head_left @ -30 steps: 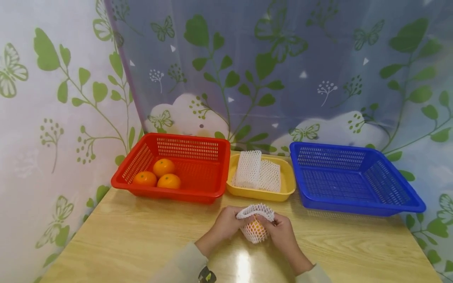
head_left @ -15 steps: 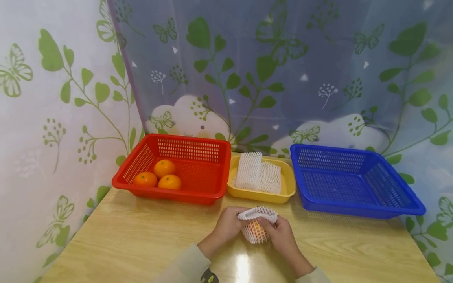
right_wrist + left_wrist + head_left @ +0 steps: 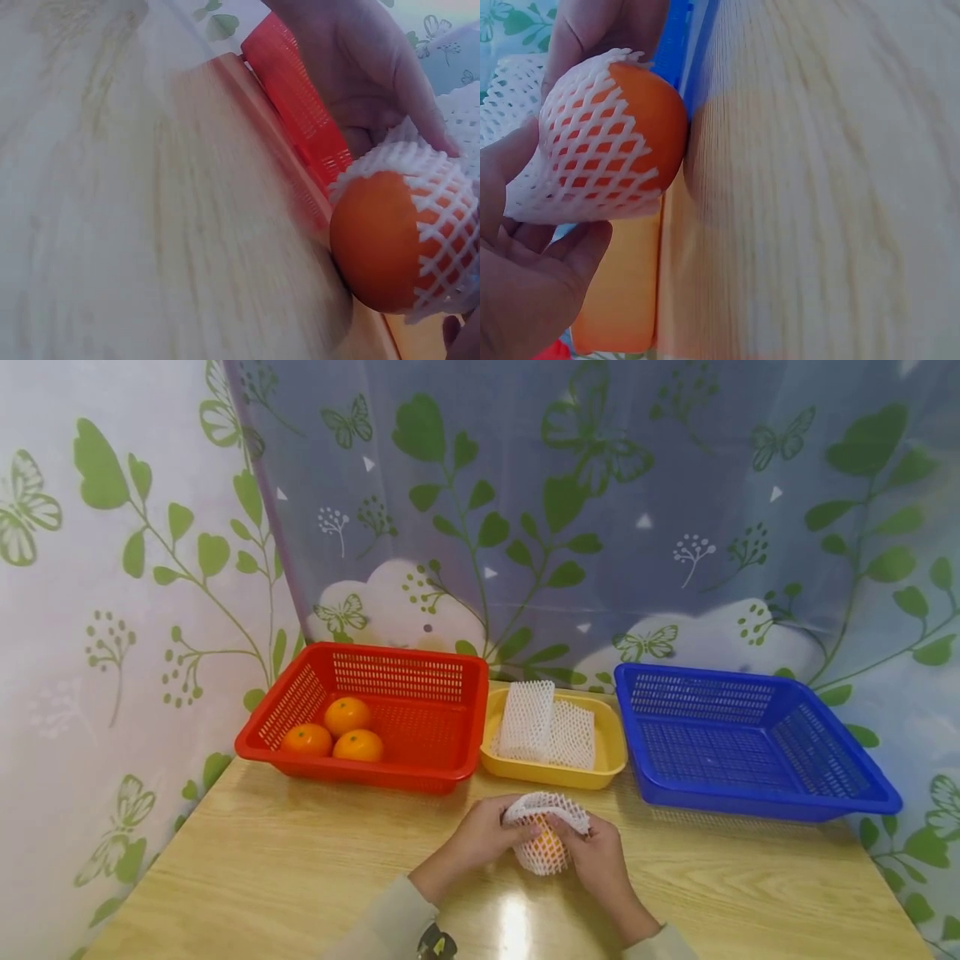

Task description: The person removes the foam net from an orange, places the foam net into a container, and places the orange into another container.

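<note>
An orange [image 3: 547, 846] sits partly inside a white foam net sleeve [image 3: 534, 860], held just above the table between both hands. My left hand [image 3: 480, 837] grips the sleeve from the left, its thumb on the front of the mesh. On the other side my right hand [image 3: 602, 860] pinches the sleeve's folded upper rim. Both wrist views show the bare underside of the orange [image 3: 664, 124] sticking out of the mesh, close to the tabletop. Some fingers of both hands are hidden behind the sleeve.
A red basket [image 3: 420, 772] at the back left holds several oranges [image 3: 347, 716]. In the middle, a yellow tray [image 3: 613, 739] contains white foam net sleeves [image 3: 527, 722]. To the right stands a blue basket [image 3: 712, 785]. All rest on a wooden table [image 3: 300, 877] before a patterned curtain.
My left thumb has shifted from the sleeve's rim down onto the front of the mesh. The rim has changed shape slightly. Right hand, baskets and tray look much the same.
</note>
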`<state>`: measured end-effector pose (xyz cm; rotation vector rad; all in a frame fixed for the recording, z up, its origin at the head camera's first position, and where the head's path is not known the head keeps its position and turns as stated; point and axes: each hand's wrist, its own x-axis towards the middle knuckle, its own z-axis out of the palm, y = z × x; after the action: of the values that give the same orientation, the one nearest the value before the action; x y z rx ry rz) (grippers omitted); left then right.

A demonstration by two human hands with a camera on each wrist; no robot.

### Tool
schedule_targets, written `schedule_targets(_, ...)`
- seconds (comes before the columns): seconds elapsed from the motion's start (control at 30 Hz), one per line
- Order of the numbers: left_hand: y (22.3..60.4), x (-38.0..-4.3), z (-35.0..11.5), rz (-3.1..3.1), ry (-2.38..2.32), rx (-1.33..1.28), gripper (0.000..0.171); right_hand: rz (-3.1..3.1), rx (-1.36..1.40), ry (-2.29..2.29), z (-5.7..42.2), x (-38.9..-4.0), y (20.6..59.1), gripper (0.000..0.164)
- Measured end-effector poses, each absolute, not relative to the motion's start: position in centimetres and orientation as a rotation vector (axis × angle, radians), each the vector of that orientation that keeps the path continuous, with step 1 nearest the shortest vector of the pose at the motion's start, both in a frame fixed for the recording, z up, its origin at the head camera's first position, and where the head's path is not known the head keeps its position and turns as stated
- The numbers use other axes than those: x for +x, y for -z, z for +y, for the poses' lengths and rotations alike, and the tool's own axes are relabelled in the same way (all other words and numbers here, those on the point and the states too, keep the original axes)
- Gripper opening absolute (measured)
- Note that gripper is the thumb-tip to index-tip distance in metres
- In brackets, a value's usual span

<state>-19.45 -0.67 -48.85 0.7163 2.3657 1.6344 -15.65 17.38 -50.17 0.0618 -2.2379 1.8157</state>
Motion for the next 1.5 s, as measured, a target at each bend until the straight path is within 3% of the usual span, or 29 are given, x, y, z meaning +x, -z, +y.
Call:
schedule_targets(1.17, 48.8, -19.7, -0.3, 2.540, -1.675, 0.645, 0.022, -2.276, 0.005, -1.787, 17.2, -15.3, 50.8, 0.022)
schedule_targets(1.5, 49.1, -19.4, -0.3, 2.456, -1.672, 0.681, 0.039, -2.280, 0.003, -1.631, 16.3, -14.5, 48.2, 0.016)
